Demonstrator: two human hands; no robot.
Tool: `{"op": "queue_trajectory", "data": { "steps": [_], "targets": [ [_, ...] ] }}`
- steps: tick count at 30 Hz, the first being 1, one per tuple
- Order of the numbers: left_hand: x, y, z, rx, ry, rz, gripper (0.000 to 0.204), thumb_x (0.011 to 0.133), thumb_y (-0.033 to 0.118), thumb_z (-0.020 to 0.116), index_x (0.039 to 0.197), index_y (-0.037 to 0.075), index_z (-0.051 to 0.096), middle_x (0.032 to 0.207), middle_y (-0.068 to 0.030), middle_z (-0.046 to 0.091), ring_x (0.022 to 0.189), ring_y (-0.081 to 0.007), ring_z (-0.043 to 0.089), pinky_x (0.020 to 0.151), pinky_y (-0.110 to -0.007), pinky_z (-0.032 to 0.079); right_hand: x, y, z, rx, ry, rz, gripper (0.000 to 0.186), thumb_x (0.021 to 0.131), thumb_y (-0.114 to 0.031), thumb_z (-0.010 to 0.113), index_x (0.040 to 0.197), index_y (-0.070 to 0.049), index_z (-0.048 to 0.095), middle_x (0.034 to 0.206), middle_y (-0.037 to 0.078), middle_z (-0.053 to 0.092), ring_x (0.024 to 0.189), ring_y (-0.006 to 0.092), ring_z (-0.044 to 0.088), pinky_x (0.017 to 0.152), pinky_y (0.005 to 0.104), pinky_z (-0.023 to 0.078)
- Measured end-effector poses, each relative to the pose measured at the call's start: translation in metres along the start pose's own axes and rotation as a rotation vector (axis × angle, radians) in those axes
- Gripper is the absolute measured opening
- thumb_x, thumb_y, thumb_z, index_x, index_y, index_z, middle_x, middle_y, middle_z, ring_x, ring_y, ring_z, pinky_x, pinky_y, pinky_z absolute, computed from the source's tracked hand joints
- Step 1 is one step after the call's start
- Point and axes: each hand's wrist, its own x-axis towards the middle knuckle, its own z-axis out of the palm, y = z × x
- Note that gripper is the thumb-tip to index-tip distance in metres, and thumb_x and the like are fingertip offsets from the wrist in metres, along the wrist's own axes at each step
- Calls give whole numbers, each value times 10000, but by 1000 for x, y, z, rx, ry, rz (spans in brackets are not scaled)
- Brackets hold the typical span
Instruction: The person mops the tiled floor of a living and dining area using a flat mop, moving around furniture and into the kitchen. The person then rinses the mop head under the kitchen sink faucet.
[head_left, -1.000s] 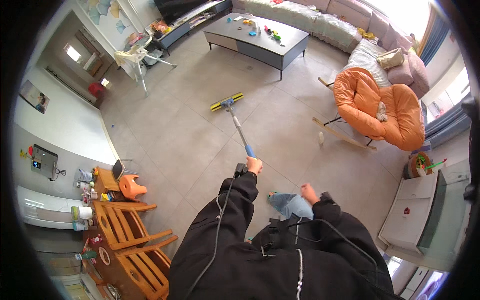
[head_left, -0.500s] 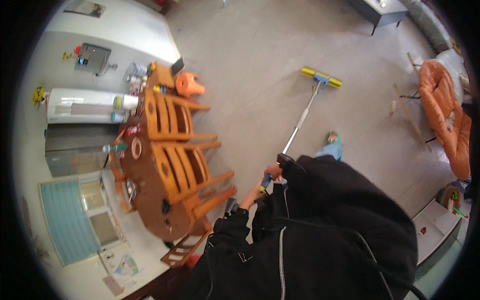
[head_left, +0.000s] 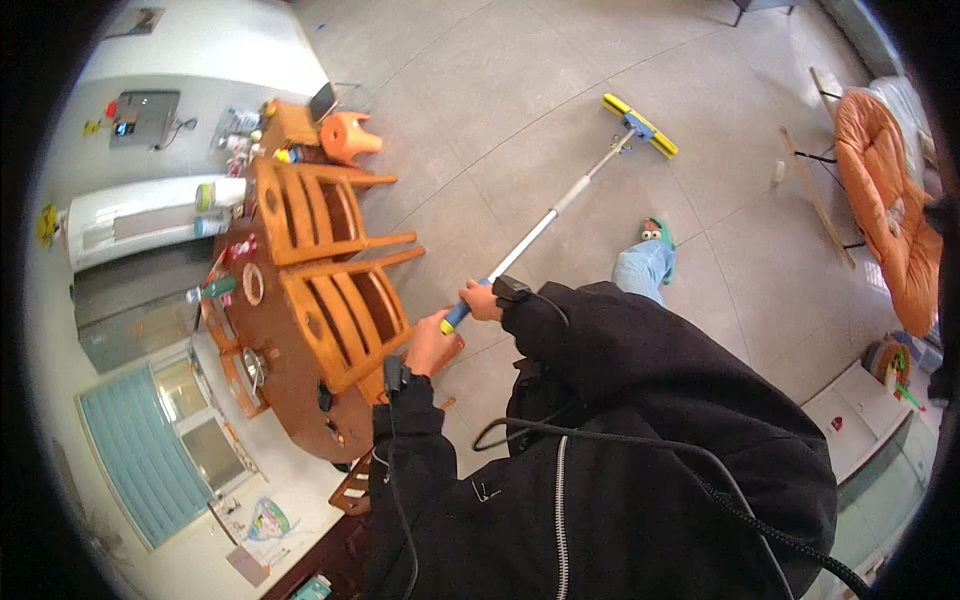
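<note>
My left hand grips the lower end of a long flat mop's handle, beside its blue and yellow grip. My right hand is closed round the same handle a little higher up. The silver pole runs up and right to a yellow sponge head with a blue bracket, resting on the tiled floor. My right foot, in a green slipper, stands to the right of the pole.
Wooden chairs line an oval brown table on my left, with an orange stool beyond. An orange rocking chair stands at right, a small bottle near its runner. A white cabinet is lower right.
My view has turned left toward the dining table. My right hand has joined the left on the handle, and the mop head now lies farther to the upper right of the picture.
</note>
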Motion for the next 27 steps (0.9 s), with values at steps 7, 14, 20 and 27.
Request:
{"op": "queue_trajectory", "data": {
  "steps": [7,14,20,27],
  "targets": [
    [150,105,11,-62,-52,151,304,625,52,579,927,38,552,786,-217,565,771,-377,538,621,-408,435,4,113,-134,-83,168,108,133,651,-88,544,779,-59,523,806,122,513,668,310,546,585,399,433],
    [201,288,185,-459,-255,90,506,629,150,683,1069,29,464,891,-191,578,871,-357,547,697,-389,437,-157,239,-229,-274,254,335,178,631,-90,557,797,-65,501,852,103,474,701,302,537,576,379,433],
    [197,394,238,-648,-370,7,522,686,189,657,1102,49,375,743,-186,581,610,-319,586,496,-388,447,-259,273,-297,-320,98,360,446,592,9,545,999,-147,454,1130,24,414,872,332,503,698,401,417],
    [181,329,202,-554,-501,-4,428,760,245,551,1070,35,344,631,-143,541,391,-232,518,365,-333,415,-223,230,-239,-238,341,308,340,627,-81,588,937,-119,454,1031,62,441,699,322,547,602,411,428]
  ]
}}
